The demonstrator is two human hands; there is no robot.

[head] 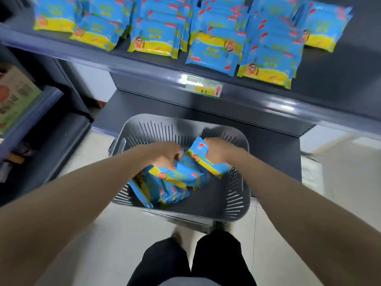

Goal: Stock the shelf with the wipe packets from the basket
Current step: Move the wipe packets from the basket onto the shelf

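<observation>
A grey slotted basket [237, 195] stands on the floor in front of me, holding several blue and yellow wipe packets [169, 188]. My left hand [165, 154] is inside the basket, closed on the top edge of a packet [185, 174]. My right hand [218, 149] is closed on another packet [203, 159], lifted at a tilt near the basket's far right. Above, the dark shelf [257, 100] carries rows of the same packets [154, 38], standing and overlapping.
A price tag [204, 88] is clipped to the shelf's front edge. A lower dark shelf base [274, 145] lies behind the basket. At the left, another shelf [31, 116] holds a cardboard box [14, 96]. My legs [191, 263] stand on the pale tiled floor.
</observation>
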